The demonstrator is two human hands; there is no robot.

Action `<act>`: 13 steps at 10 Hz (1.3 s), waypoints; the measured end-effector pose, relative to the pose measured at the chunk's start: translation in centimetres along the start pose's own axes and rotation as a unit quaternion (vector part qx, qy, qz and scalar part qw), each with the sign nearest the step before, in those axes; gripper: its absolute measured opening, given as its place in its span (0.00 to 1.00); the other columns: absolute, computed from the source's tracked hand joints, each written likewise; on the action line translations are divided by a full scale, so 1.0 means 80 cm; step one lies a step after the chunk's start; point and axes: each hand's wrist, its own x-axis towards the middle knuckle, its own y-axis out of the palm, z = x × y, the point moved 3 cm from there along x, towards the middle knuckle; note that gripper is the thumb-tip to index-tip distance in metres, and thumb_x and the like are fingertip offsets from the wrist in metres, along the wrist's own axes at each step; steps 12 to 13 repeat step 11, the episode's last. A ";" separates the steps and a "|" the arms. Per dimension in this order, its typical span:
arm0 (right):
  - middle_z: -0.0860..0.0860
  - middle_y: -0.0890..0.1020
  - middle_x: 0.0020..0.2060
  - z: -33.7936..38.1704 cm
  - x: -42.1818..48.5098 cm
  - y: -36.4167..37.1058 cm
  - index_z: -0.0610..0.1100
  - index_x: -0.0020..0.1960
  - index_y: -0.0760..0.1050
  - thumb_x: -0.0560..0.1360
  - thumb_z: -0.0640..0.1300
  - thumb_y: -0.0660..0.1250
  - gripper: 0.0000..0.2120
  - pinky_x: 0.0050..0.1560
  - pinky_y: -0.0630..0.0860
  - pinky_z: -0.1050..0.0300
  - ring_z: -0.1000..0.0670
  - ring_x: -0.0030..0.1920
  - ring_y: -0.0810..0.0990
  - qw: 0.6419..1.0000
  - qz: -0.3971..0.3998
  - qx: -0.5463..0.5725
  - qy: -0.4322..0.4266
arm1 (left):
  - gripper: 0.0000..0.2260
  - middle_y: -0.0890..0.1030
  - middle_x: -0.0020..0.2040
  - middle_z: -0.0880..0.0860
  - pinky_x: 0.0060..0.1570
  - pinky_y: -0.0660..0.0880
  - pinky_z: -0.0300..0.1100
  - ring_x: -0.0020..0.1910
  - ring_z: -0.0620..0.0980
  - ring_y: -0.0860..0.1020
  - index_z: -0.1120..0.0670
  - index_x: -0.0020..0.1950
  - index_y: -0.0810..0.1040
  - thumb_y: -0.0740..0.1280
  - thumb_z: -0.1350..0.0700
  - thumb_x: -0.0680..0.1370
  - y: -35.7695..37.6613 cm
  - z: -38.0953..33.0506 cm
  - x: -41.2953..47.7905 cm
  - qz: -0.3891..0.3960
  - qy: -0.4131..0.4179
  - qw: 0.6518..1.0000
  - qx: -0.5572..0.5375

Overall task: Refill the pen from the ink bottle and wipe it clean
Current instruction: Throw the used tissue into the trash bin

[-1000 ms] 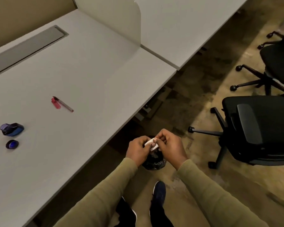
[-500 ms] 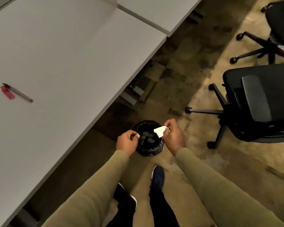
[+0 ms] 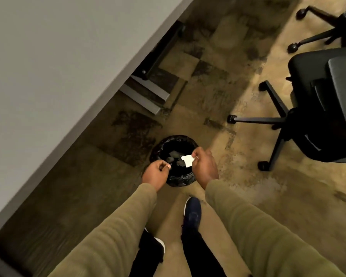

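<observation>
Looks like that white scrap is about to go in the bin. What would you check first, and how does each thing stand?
1. White tissue scrap pinched in the right hand: ok.
2. Scrap over the open mouth of the black-lined waste bin: ok.
3. Left hand out of the drop path, at the bin's near rim: ok.
4. Left hand free of anything: cannot tell, fingers curled.
5. Bin has room; a few scraps lie inside: ok.
6. Pen wiped clean: cannot tell, not in view.
</observation>
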 end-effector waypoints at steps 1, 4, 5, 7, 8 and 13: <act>0.47 0.74 0.52 -0.020 0.018 0.029 0.43 0.51 0.78 0.78 0.34 0.60 0.10 0.41 0.67 0.58 0.42 0.45 0.78 1.000 0.008 -0.005 0.029 | 0.10 0.79 0.50 0.52 0.49 0.68 0.40 0.53 0.55 0.78 0.55 0.56 0.79 0.64 0.50 0.81 0.027 0.024 0.029 0.022 -0.034 0.999 -0.001; 0.43 0.75 0.66 -0.080 0.063 0.116 0.38 0.63 0.80 0.77 0.34 0.63 0.16 0.62 0.75 0.53 0.40 0.62 0.79 0.994 0.082 -0.063 0.028 | 0.07 0.85 0.52 0.55 0.47 0.75 0.42 0.50 0.55 0.81 0.52 0.48 0.83 0.65 0.57 0.78 0.078 0.083 0.099 0.002 -0.014 0.999 0.040; 0.43 0.74 0.67 -0.091 0.074 0.142 0.37 0.68 0.77 0.78 0.35 0.62 0.19 0.64 0.75 0.49 0.40 0.63 0.78 0.993 0.093 -0.071 0.023 | 0.07 0.83 0.52 0.54 0.47 0.74 0.43 0.51 0.55 0.80 0.53 0.48 0.83 0.65 0.58 0.77 0.085 0.094 0.120 0.003 0.004 0.998 0.059; 0.42 0.72 0.67 -0.099 0.088 0.179 0.38 0.69 0.75 0.79 0.41 0.62 0.19 0.61 0.76 0.44 0.38 0.61 0.78 0.990 0.112 -0.086 0.021 | 0.06 0.82 0.52 0.60 0.48 0.76 0.50 0.51 0.60 0.80 0.58 0.49 0.83 0.67 0.58 0.77 0.095 0.113 0.158 0.000 0.080 0.992 0.102; 0.41 0.67 0.73 -0.100 0.093 0.190 0.39 0.69 0.74 0.78 0.39 0.62 0.20 0.64 0.74 0.47 0.36 0.66 0.75 0.985 0.141 -0.093 0.015 | 0.06 0.81 0.51 0.60 0.48 0.77 0.51 0.50 0.60 0.80 0.58 0.48 0.83 0.67 0.58 0.77 0.098 0.119 0.170 -0.007 0.100 0.989 0.112; 0.42 0.64 0.75 -0.105 0.088 0.200 0.41 0.72 0.69 0.76 0.41 0.64 0.25 0.68 0.70 0.50 0.38 0.70 0.71 0.984 0.161 -0.074 0.024 | 0.05 0.81 0.52 0.60 0.46 0.74 0.45 0.51 0.59 0.80 0.59 0.48 0.83 0.67 0.59 0.78 0.103 0.119 0.168 -0.015 0.122 0.988 0.089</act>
